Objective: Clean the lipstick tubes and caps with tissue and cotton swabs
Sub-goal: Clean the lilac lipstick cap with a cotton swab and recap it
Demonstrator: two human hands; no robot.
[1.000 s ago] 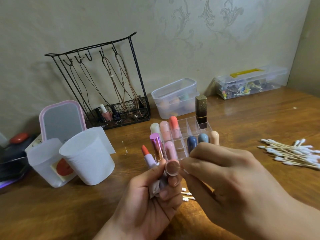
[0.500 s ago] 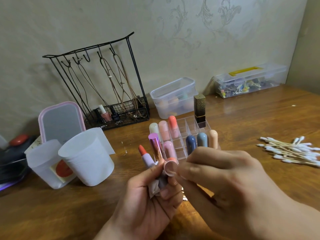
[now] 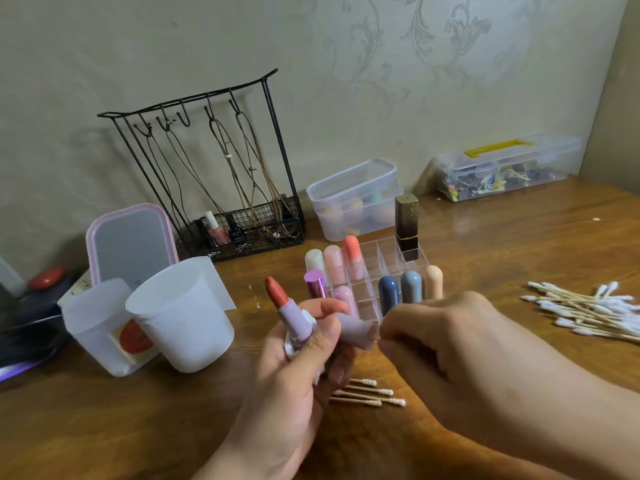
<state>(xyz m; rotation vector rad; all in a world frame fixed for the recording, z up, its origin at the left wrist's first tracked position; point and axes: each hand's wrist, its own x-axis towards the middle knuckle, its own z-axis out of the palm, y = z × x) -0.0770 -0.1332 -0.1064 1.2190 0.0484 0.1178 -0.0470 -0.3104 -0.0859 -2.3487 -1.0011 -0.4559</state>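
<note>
1. Since a second ago the lilac cap [image 3: 356, 330] has turned; then its round open mouth faced the camera, now it lies sideways with the mouth toward the right hand [image 3: 446, 344]; both hands sit a little lower before the clear organizer [image 3: 388, 261].
2. Left hand [image 3: 301, 362]: fingers curled round the open lipstick tube [image 3: 294, 322], its red bullet up and bare, and round the cap beside it; a scrap of white tissue [image 3: 290, 346] shows against the palm.
3. Right hand: fingertips pinched tight together at the cap's mouth, presumably on a cotton swab; the swab itself is hidden, so I cannot tell for sure.
4. Both lipstick parts are held in the air just in front of the organizer, over the table [image 3: 519, 244]; four used swabs [image 3: 367, 393] lie on the wood below the hands; the fresh swab pile [image 3: 585, 315] lies well to the organizer's right.
5. Left of the organizer stand two white cups [image 3: 180, 317] and a pink-rimmed mirror [image 3: 130, 244]; a black wire rack [image 3: 221, 174] stands behind.
6. Step in hand, by my reading: swabbing the inside of the cap; next calls for turning the swab round the inner wall, keeping the bare bullet off the fingers, then recapping.
</note>
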